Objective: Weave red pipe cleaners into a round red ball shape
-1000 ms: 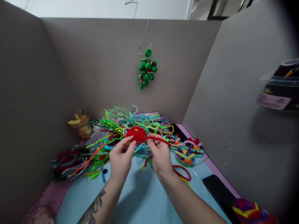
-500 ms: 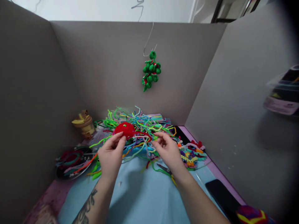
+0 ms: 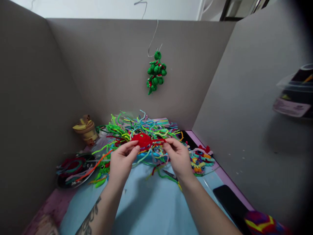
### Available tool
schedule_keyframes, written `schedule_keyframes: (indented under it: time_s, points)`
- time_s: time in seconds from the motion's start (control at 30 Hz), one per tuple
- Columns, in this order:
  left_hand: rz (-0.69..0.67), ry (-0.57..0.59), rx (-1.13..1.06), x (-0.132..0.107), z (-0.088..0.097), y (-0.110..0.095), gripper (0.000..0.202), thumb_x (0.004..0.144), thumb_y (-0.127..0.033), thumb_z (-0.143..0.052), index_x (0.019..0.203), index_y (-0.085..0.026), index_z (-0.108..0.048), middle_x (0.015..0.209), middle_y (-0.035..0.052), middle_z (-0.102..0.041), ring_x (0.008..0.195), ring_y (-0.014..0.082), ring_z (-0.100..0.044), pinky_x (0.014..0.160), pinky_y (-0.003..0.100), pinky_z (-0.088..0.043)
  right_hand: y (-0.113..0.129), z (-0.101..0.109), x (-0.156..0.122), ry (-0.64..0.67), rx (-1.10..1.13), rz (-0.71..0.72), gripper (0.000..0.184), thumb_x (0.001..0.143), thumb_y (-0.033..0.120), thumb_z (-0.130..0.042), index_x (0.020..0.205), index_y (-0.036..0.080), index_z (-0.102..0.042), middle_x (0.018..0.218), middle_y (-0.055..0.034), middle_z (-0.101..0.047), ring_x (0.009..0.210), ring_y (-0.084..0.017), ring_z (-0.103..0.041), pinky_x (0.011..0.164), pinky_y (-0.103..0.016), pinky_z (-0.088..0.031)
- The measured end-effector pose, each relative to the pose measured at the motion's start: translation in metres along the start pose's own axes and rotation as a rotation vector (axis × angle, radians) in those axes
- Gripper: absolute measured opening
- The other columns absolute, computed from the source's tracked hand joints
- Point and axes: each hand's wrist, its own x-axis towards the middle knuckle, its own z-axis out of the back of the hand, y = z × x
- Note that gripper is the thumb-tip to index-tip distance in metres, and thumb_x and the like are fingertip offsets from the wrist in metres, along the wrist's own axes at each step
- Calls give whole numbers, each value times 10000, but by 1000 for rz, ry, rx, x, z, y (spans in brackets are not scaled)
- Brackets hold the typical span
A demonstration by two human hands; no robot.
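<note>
My left hand (image 3: pixel 124 159) pinches the left edge of a round red fuzzy piece (image 3: pixel 142 141), which has a small green spot on top. From its right side a red pipe cleaner (image 3: pixel 158 141) sticks out. The fingertips of my right hand (image 3: pixel 176 153) are closed on the end of that strand. Both hands are raised above the blue work surface (image 3: pixel 151 199). Behind them lies a large tangled heap of colourful pipe cleaners (image 3: pixel 156 125). Scissors (image 3: pixel 171 175) rest below my right hand, partly covered by the wrist.
A black dish (image 3: pixel 73 171) of strands stands at left, near a tan pot (image 3: pixel 85 130). Colourful finished pieces (image 3: pixel 200 160) and a dark phone (image 3: pixel 231 205) lie at right. A green bundle (image 3: pixel 156 73) hangs on the back panel. Grey panels enclose three sides.
The red piece and my left hand have moved right. My right hand, which was apart from the strand's end, now grips it, and the strand is straighter.
</note>
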Motion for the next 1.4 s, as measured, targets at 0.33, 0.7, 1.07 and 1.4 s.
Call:
schedule_keyframes:
  time_s: [0.33,0.7,1.07,1.4]
  points:
    - [125,167,-174,-3,-8,4,309,619,-314,-781,880,-160,-722,781,55,-734,696,149,-658,662,250,-515,-2,-9,-4,32,142,-81,139,747,345,-675,787,214,-701,732,-11,-681,621,-155,-596,601,-287,-478]
    - [114,155,-232,-6,-10,2,279,624,-280,-785,871,-169,-716,796,35,-731,718,124,-651,680,222,-516,0,-12,-11,-112,-170,133,88,774,285,-639,781,199,-622,734,5,-591,685,-140,-537,642,-262,-429]
    - [185,154,-327,-7,-13,3,308,599,-270,-800,869,-151,-710,760,36,-714,650,112,-632,605,216,-527,2,-15,-13,44,-29,15,70,731,265,-654,735,195,-648,751,-14,-593,747,-168,-548,730,-309,-427]
    - [126,93,-333,-7,-17,8,292,623,-273,-781,879,-157,-700,737,14,-702,660,100,-625,655,213,-521,-1,-16,-10,17,-213,108,138,743,277,-641,848,197,-600,914,-31,-528,874,-184,-527,805,-324,-421]
